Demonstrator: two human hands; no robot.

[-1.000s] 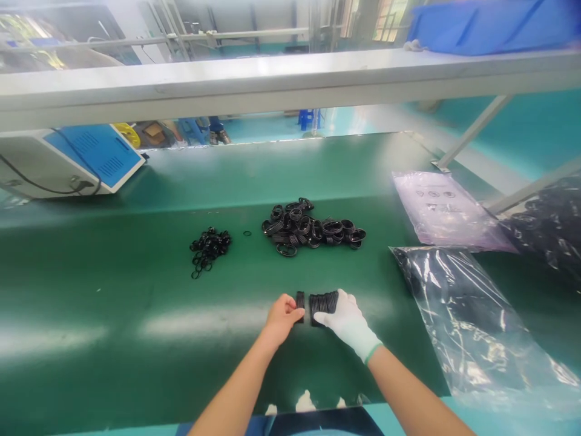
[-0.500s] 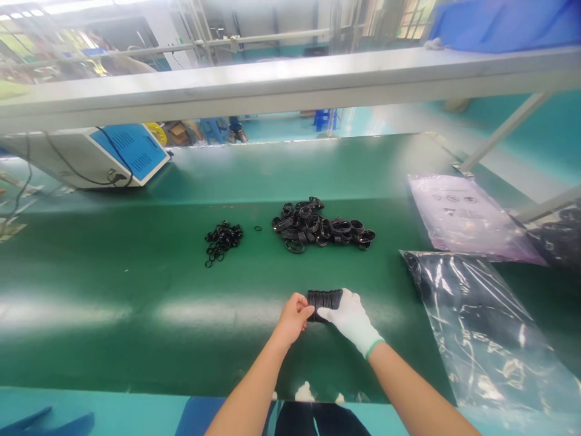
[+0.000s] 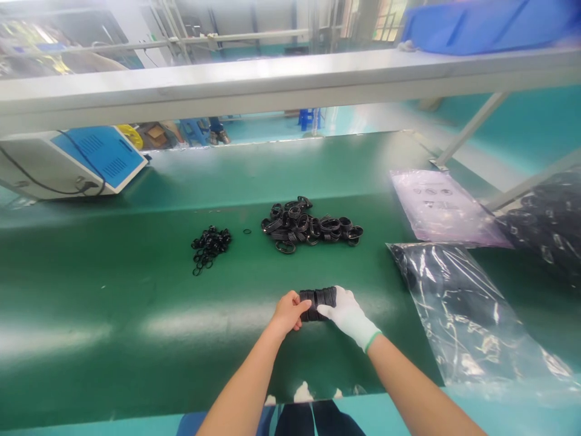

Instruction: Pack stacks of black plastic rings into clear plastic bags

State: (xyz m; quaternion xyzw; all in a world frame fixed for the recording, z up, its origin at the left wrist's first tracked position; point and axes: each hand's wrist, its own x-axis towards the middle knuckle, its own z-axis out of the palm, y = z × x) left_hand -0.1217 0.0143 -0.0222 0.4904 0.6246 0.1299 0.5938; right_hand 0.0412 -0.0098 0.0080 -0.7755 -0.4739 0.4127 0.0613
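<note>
A row of black rings [image 3: 308, 295], packed side by side, lies near the front of the green table. Its left end is gripped by my bare left hand [image 3: 290, 311], the thumb lying over the rings. My right hand [image 3: 348, 315], in a white glove, is closed around the right end. A thin dark gap shows partway along the row. Farther back is a heap of black coiled rings [image 3: 313, 225]. To its left sit a smaller pile of little black rings [image 3: 211, 247] and one loose ring [image 3: 247, 231].
At the right lie a clear plastic bag [image 3: 472, 321] with dark contents and a pinkish printed bag [image 3: 440, 200]. A white and blue machine [image 3: 86, 160] stands at the back left. Above the table's rear runs a shelf [image 3: 254, 82] carrying a blue bin [image 3: 481, 27].
My left hand has moved from the row's left edge to a fuller grip, its thumb now over the rings. My right hand keeps its hold. The view has shifted slightly.
</note>
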